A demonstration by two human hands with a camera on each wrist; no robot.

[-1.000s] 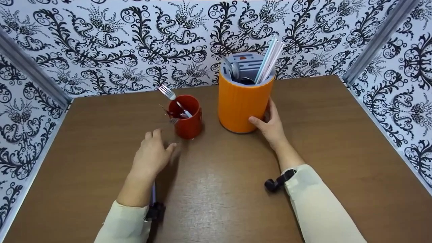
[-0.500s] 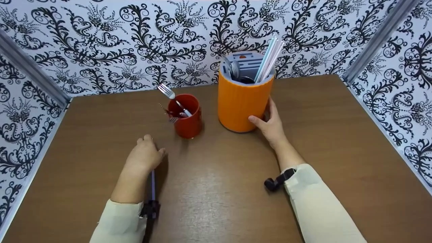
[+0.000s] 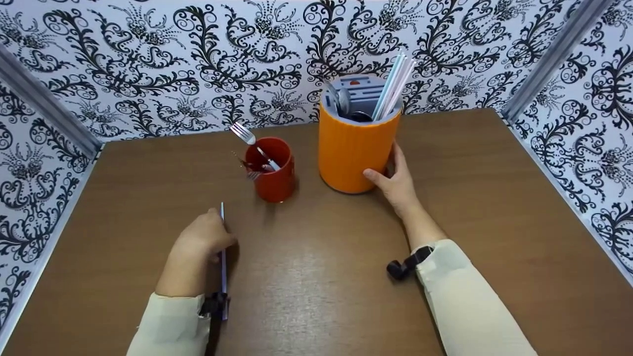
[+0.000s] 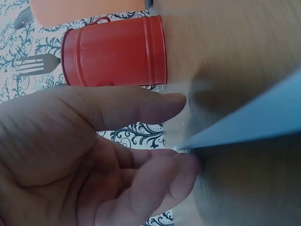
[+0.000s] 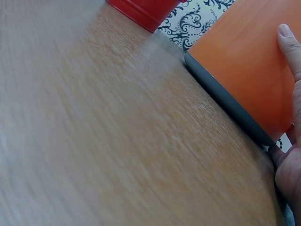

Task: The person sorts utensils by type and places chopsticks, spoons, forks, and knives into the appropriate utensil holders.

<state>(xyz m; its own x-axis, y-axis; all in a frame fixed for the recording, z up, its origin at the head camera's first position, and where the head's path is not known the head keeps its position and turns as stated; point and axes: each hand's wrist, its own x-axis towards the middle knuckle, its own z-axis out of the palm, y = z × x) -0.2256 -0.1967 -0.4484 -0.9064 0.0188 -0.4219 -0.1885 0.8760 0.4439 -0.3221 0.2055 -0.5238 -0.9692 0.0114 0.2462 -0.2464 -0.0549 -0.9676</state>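
Observation:
A slim pale-lilac chopstick (image 3: 224,272) lies on the brown table beneath my left hand (image 3: 202,236). In the left wrist view, the fingertips reach the table beside the chopstick (image 4: 256,117), while the thumb stays apart with a gap. My right hand (image 3: 399,192) grips the lower right side of the orange utensil holder (image 3: 353,155), thumb in front and fingers mostly hidden behind. Spoons (image 3: 344,102) and several pastel chopsticks (image 3: 393,94) stand in the holder's top. The holder is upright on the table.
Left of the holder stands a red cup (image 3: 277,189) with cutlery in it. A fork (image 3: 245,133) leans out over its rim. Patterned wall panels (image 3: 198,64) border the table (image 3: 316,277) at the back and sides.
My left hand has moved down and left, away from the red cup, to the chopstick, whose far end now shows past the fingers. The right hand and holder stay put.

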